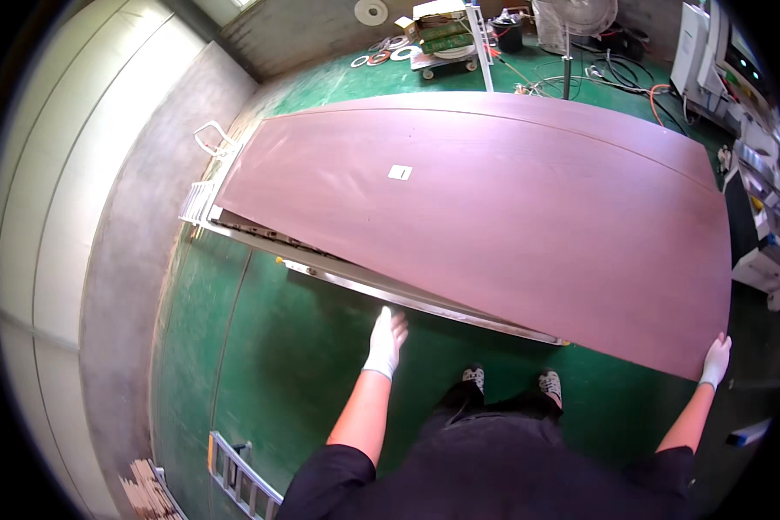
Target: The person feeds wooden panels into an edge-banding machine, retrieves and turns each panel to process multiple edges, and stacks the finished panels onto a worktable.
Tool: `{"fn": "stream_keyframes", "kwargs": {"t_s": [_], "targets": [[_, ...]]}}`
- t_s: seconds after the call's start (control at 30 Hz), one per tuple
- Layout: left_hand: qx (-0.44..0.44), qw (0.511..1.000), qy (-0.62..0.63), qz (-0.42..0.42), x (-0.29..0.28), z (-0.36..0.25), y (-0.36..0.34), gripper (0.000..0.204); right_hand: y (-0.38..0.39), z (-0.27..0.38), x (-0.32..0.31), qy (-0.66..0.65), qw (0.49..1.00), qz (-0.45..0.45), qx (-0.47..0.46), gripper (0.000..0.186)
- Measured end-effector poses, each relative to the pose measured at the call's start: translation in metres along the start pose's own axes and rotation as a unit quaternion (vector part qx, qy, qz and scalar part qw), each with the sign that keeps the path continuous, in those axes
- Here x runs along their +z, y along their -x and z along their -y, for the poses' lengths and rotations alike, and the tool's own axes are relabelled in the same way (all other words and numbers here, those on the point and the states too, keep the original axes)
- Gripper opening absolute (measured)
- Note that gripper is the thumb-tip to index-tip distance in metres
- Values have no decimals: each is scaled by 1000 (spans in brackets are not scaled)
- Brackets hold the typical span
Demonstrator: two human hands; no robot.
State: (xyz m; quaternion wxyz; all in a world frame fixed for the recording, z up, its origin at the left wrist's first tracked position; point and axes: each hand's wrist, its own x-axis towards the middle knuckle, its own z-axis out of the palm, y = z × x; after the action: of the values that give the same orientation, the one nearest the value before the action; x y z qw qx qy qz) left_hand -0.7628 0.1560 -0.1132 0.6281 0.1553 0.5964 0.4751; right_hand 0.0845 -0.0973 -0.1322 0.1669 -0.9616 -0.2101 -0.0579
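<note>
Head view, nearest first: the person's dark shirt [503, 468] fills the lower edge, with patterned shoes [550, 382] on the green floor [295, 390] just ahead. To the left stand a metal ladder [244, 478], partly cut off, and a bundle of thin wooden strips [147, 491]. The white-gloved left hand [385, 342] is open, its fingers extended and slightly blurred, holding nothing; it appears near the metal rail [416, 300] (whether they touch, I cannot tell). The right hand [716, 359], gloved too, grips the near right corner of a large reddish-brown panel [511, 208], some of its fingers hidden by the edge. That panel lies across a pale metal frame [273, 238], slightly askew: the frame shows along its near left side, while the panel's near right corner juts past the rail. On top sits a small white label [399, 172]. Beyond the left end rises a white tubular handle [214, 137]. Farther off are a wheeled cart with boxes [443, 43], some rings [379, 58] on the floor, a standing fan [578, 12], an orange hose [655, 104] and a white machine [695, 52].
</note>
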Motion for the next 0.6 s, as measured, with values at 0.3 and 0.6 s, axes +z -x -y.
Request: {"fn": "stream_keyframes", "kwargs": {"t_s": [0.3, 0.6], "targets": [[28, 987, 160, 0, -6, -79, -51, 64, 270, 63, -87, -15, 997, 28, 77, 48], [-43, 979, 96, 174, -109, -114, -54, 55, 472, 49, -147, 1, 988, -3, 153, 50]]}}
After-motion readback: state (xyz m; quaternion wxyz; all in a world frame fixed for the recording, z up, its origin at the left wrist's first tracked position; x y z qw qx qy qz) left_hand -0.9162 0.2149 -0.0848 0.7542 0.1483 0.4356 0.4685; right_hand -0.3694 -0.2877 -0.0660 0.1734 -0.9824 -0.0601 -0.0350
